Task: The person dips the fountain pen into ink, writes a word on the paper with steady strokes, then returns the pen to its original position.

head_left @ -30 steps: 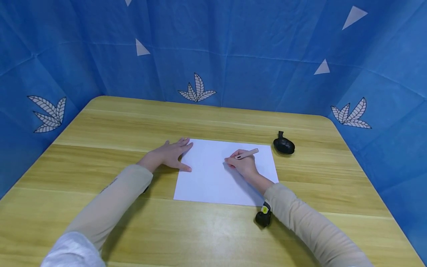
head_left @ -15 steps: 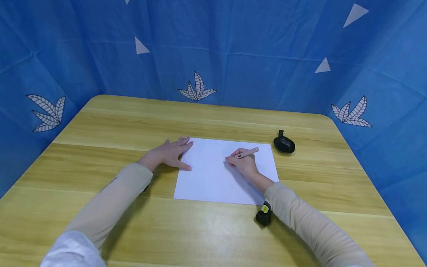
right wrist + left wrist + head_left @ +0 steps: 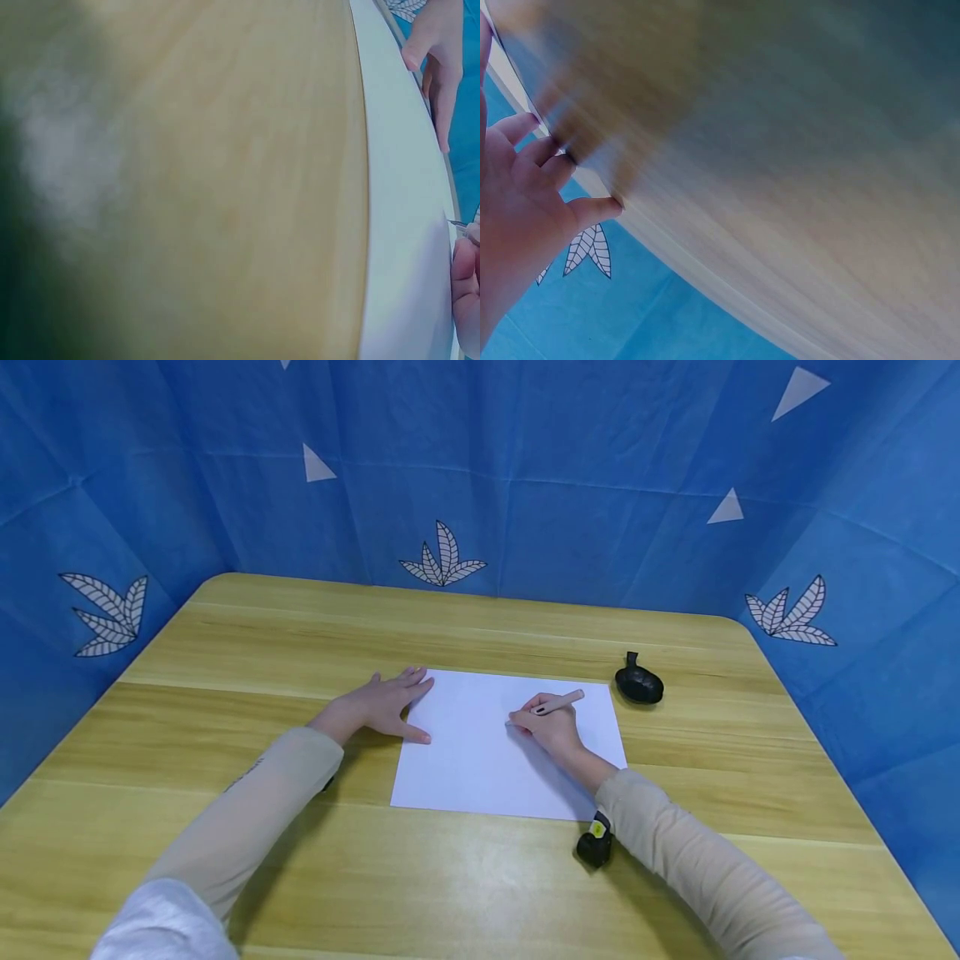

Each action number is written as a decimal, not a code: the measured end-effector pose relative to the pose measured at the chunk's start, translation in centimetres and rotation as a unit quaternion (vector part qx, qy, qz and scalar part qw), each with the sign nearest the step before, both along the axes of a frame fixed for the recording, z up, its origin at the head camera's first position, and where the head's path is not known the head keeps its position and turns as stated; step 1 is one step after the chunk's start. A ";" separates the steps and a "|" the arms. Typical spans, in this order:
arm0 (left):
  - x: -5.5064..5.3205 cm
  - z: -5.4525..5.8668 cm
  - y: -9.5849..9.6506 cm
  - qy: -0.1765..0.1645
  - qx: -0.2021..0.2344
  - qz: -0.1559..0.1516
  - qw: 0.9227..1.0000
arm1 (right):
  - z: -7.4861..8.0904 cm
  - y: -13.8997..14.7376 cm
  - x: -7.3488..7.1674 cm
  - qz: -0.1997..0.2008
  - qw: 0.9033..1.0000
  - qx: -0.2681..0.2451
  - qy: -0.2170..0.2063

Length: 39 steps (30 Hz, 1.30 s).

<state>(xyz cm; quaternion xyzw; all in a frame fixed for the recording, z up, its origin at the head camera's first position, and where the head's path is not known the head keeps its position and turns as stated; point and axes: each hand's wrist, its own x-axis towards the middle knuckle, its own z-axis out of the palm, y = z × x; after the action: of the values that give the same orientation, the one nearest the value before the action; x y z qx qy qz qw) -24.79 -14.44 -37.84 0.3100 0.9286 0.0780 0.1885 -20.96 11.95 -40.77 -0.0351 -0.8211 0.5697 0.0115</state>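
Note:
A white sheet of paper (image 3: pixel 457 777) lies flat on the wooden table, with no marks visible on it in the head view. My left hand (image 3: pixel 382 703) rests with spread fingers on the sheet's left edge, thumb and fingertips over the paper. In the left wrist view that hand (image 3: pixel 525 187) shows its fingers against the table surface. My right hand (image 3: pixel 553 729) pinches a light beige pen (image 3: pixel 561 702), held slanted in a writing grip. The pen's thin tip (image 3: pixel 456 223) meets the paper in the right wrist view, beside the curled fingers of that hand (image 3: pixel 466 292).
A black rounded object with a short tab (image 3: pixel 639 683) sits just off the sheet's upper right corner. The wooden table (image 3: pixel 480 885) reaches back to a blue cloth (image 3: pixel 480 435) printed with leaves and triangles. A black wrist device (image 3: pixel 595 845) hangs under the right sleeve.
My right hand and the pen have shifted slightly to the right across the paper. My left hand stays in place on the sheet's edge.

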 end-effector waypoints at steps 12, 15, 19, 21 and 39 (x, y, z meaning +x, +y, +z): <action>0.1 -0.1 0.1 0.001 -0.001 -0.001 1.000 | -0.1 0.1 0.0 -0.010 1.000 -0.008 -0.007; 0.0 -0.1 0.1 0.001 -0.001 -0.001 1.000 | -0.1 0.1 0.0 -0.012 1.000 -0.013 -0.009; 0.1 -0.1 0.0 0.000 0.002 -0.001 1.000 | -0.1 0.1 -0.1 -0.012 1.000 -0.015 -0.008; 0.1 0.0 0.0 -0.001 0.003 -0.001 1.000 | -0.1 0.1 -0.1 -0.009 1.000 -0.018 -0.008; -0.1 -0.1 0.1 -0.003 0.003 0.001 1.000 | -0.1 0.2 -0.3 -0.019 0.999 -0.043 -0.023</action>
<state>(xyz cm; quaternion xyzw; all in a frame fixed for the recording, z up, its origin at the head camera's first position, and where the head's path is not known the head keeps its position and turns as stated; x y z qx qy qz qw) -24.90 -14.38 -37.96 0.3096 0.9281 0.0814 0.1904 -21.31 12.14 -40.89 -0.0646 -0.7948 0.6034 0.0020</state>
